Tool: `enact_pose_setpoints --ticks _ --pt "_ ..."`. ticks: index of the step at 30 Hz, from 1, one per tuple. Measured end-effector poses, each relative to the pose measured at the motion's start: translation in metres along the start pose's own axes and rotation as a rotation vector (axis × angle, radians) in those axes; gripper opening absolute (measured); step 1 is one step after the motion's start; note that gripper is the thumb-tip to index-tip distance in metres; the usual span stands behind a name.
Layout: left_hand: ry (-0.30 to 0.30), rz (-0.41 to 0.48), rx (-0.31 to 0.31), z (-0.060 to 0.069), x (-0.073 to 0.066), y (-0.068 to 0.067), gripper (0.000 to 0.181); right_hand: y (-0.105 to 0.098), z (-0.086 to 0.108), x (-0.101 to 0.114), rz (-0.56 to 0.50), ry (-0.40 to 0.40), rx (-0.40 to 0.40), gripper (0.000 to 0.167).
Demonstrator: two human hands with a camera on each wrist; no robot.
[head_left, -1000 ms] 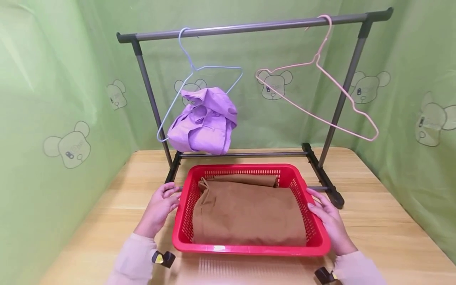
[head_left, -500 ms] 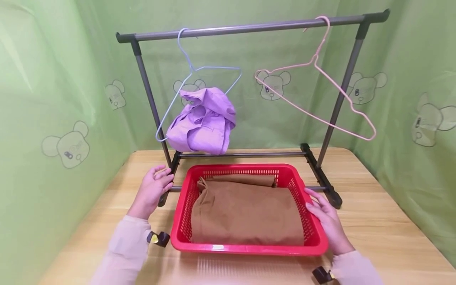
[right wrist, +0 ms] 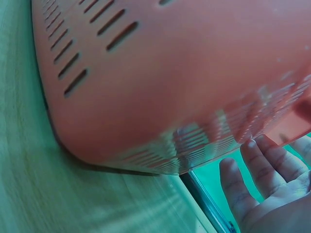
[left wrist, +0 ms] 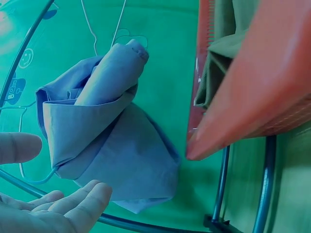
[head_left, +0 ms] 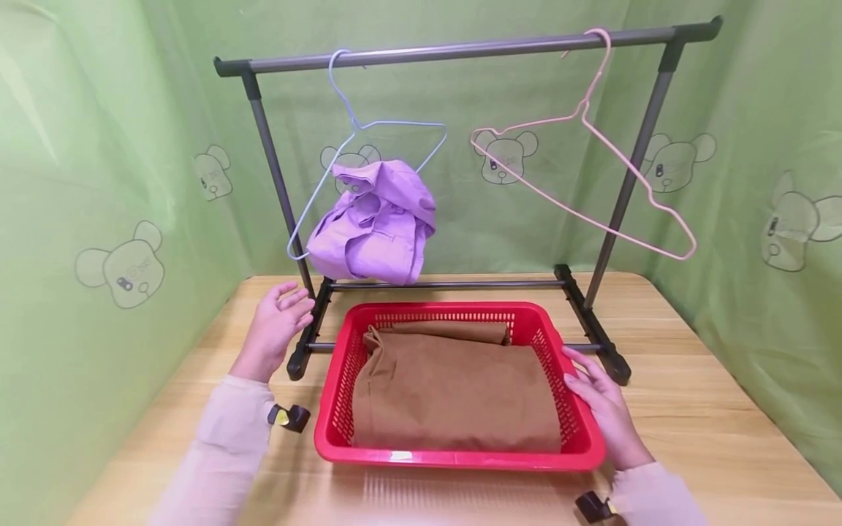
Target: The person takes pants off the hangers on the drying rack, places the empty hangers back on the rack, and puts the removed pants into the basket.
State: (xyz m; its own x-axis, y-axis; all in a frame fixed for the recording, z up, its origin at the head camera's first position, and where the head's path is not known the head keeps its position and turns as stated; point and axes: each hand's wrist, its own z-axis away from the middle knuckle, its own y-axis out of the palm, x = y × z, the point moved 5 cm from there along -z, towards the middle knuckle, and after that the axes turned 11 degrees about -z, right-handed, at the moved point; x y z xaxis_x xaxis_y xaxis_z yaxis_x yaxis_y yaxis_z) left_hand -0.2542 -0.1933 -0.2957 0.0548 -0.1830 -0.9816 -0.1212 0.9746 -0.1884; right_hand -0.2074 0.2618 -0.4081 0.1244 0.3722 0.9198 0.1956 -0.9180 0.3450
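Your left hand [head_left: 272,329] has risen away from the 9 o'clock rim of the red basket [head_left: 460,461] since the earlier frame; it now hovers between 9 and 10 o'clock of it, fingers relaxed, holding nothing. Your right hand [head_left: 607,408] is still at the basket's 3 o'clock side, fingers nearly straight, tips against it rather than wrapped round it. You have the basket on the wooden table [head_left: 697,409], the brown cloth [head_left: 454,394] folded inside, and the purple garment [head_left: 388,252] at 11 o'clock beyond, on the blue hanger [head_left: 403,123].

Watch that hanger: it slopes down toward 7 o'clock, so a knock from your left hand could send the bunched garment sliding off. Too firm a push at 3 o'clock could skid the basket into the rack [head_left: 454,52] and set it swaying (whether the basket bears on the front bar [head_left: 321,346] you cannot tell).

The basket's long axis runs from 9 to 3 o'clock; the cloth lies likewise, its crumpled corner pointing to 10
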Motion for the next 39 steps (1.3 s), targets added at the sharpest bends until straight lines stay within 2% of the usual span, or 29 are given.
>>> enact_pose_setpoints --ticks 8,29,39 --pt "0.032 -0.006 0.003 -0.006 -0.012 -0.004 0.059 0.0 0.0 -0.001 0.014 0.017 -0.012 0.048" --pt "0.038 -0.067 -0.044 -0.019 -0.033 -0.007 0.061 0.001 0.0 -0.001 -0.011 -0.004 -0.005 0.046" --pt "0.024 -0.111 -0.082 -0.034 -0.037 -0.012 0.061 0.0 -0.001 -0.001 0.025 0.021 -0.015 0.049"
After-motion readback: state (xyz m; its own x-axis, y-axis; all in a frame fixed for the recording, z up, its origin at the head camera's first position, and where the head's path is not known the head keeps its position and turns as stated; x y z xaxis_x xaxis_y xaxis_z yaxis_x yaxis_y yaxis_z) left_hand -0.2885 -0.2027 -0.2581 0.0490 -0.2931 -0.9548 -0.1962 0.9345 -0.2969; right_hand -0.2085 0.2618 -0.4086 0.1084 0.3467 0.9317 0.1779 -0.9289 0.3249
